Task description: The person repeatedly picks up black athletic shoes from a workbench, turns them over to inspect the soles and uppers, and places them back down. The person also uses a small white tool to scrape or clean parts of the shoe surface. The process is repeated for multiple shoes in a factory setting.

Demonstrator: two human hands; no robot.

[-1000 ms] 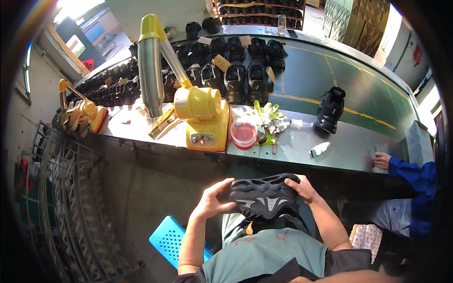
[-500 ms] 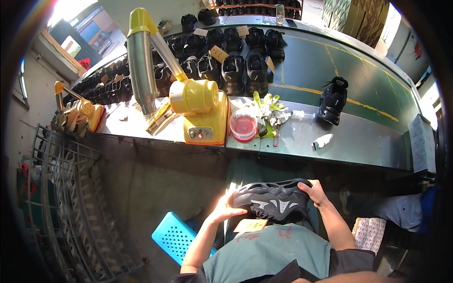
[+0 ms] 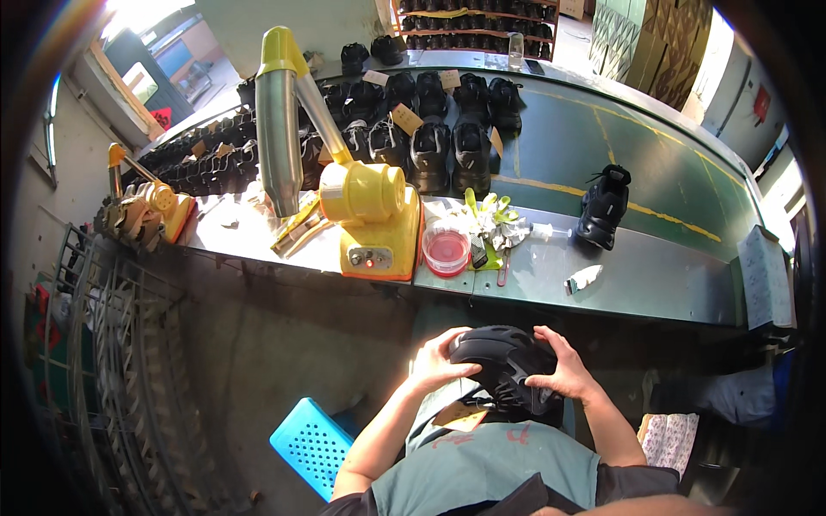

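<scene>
Close to my body I hold a black sneaker [image 3: 497, 354] between both hands. My left hand [image 3: 442, 363] is wrapped round its left end, with the thumb lying on the upper. Round the other end curves my right hand [image 3: 560, 371], thumb pressed to the side and fingers behind. The shoe's side and laces face me, and parts of it are covered by my fingers. A tan card tag [image 3: 462, 415] hangs below it over my green apron [image 3: 508, 457].
On the bench stand a yellow machine [image 3: 370, 215] with a metal tube, a tub of pink liquid [image 3: 446, 248], a white tube [image 3: 584, 279] and a single black sneaker [image 3: 603, 206]. Rows of black shoes [image 3: 430, 155] fill the back. A blue stool [image 3: 314, 443] and metal rack [image 3: 129, 370] stand left.
The sneaker has turned in my hands, from side-on with its sole edge up to a more end-on pose. My hands have come closer together, and the view has tilted slightly upward.
</scene>
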